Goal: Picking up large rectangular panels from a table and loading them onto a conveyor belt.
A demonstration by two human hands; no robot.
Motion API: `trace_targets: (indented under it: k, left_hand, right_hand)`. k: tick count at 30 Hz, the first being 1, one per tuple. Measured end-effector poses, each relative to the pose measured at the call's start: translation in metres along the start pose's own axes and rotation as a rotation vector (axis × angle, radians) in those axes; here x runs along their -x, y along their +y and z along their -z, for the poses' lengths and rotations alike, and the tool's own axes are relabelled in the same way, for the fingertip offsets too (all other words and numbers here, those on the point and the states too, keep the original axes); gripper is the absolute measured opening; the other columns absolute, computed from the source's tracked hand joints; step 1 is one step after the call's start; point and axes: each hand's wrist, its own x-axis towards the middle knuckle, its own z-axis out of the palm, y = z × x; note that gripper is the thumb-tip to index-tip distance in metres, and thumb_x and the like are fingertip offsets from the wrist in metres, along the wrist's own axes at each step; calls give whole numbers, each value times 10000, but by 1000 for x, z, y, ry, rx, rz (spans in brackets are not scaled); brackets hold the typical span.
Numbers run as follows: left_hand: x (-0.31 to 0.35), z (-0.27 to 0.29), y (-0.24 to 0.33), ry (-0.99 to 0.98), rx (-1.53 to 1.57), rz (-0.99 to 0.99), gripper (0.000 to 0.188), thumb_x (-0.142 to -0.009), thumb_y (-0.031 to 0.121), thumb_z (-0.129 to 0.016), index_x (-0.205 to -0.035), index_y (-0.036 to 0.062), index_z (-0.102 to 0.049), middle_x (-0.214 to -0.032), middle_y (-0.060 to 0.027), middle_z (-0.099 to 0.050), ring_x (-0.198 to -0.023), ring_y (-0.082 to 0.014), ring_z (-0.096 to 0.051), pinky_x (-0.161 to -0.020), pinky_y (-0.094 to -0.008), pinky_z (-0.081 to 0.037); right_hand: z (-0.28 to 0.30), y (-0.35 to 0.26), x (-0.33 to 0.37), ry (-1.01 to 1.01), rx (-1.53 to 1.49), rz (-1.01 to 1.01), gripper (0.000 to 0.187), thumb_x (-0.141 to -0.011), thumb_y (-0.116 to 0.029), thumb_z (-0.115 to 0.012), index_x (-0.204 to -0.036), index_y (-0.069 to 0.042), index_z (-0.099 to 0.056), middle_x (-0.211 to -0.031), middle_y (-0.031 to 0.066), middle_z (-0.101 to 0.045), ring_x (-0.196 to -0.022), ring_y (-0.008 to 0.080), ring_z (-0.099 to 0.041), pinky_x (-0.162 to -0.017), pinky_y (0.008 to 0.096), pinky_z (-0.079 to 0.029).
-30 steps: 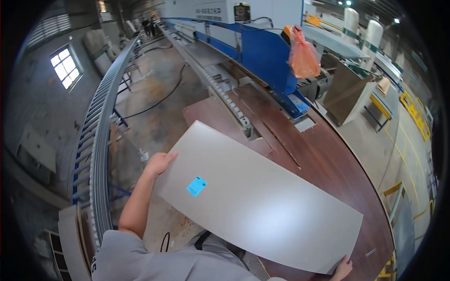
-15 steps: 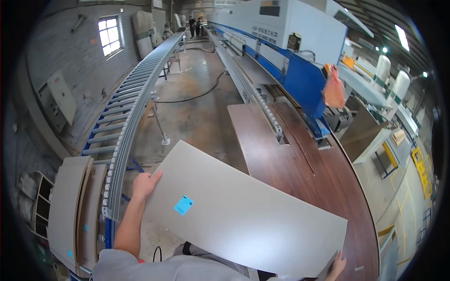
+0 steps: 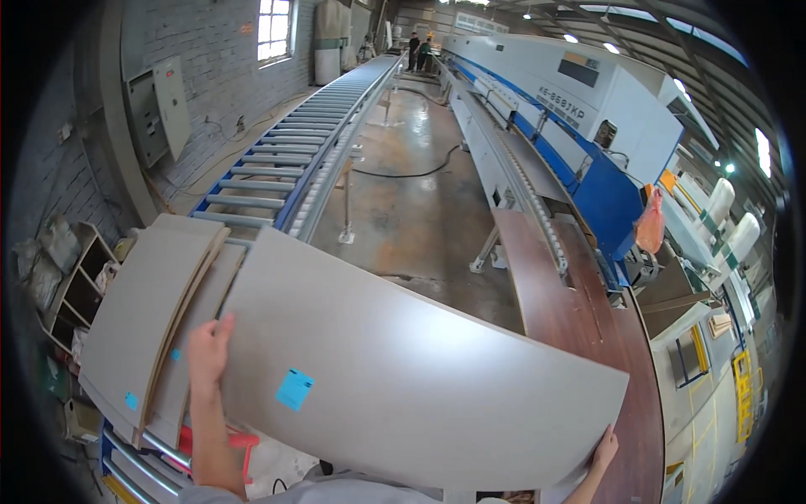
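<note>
A large flat greyish-beige board [image 3: 403,361] spans the space in front of me, tilted, with a small blue label [image 3: 295,389] on its face. At its left edge my left hand [image 3: 208,351] is closed, the thumb lying along the board's side. My right hand [image 3: 604,449] grips the lower right edge, partly hidden behind the board. Next to my left forearm lie stacked boards of the same colour [image 3: 149,294], also bearing blue labels, on a roller conveyor [image 3: 258,181]. The held board's left corner is close to the narrower stack [image 3: 206,307].
A brown wood-grain tabletop [image 3: 546,294] with a guide rail runs along the right, beside a long white-and-blue machine [image 3: 617,202]. An orange bag [image 3: 650,223] hangs from it. A black cable [image 3: 411,175] crosses the floor. Two people [image 3: 419,52] stand far off. A red object [image 3: 243,445] is below my left arm.
The view has turned left. The board has swung left with both hands on it, its left end now nearer the stacked boards. More of the stack and the rollers beneath shows.
</note>
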Motion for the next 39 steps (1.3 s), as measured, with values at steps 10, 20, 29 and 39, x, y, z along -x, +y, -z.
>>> trace_targets:
  k: [10, 20, 29, 39]
  left_hand:
    - [124, 212, -233, 394, -63, 493, 590, -910, 512, -490, -852, -55, -646, -733, -197, -627, -699, -288, -586, -699, -365, -446]
    - [293, 286, -317, 671, -195, 1160, 649, -873, 565, -498, -963, -55, -667, -863, -214, -667, -868, -340, -633, -794, -390, -457]
    - [295, 288, -413, 756, -206, 1466, 749, -825, 639, -511, -928, -87, -665, -874, -246, -663, -878, -364, -631, -794, -403, -465]
    - [197, 281, -478, 975, -156, 1495, 680, -815, 599, -564, -704, -67, -644, -654, -134, -617, -632, -252, -594, -649, -378, -451]
  right_hand:
    - [-167, -307, 98, -329, 48, 424, 500, -848, -427, -578, -917, 65, -634, -769, 145, -641, -727, 214, -582, -709, 347, -455]
    - [-346, -561, 297, -677, -65, 858, 454, -819, -423, -590, -960, 1, -667, -858, 166, -671, -816, 317, -624, -757, 378, -459]
    - [-531, -720, 511, -937, 68, 1002, 515, -792, -498, -573, -1056, -67, -671, -1044, 173, -658, -1037, 330, -599, -877, 397, -455]
    - [-719, -834, 676, -1081, 164, 1098, 557, -783, -541, -569, -1139, -119, -648, -1127, 145, -642, -1093, 313, -582, -916, 405, -441]
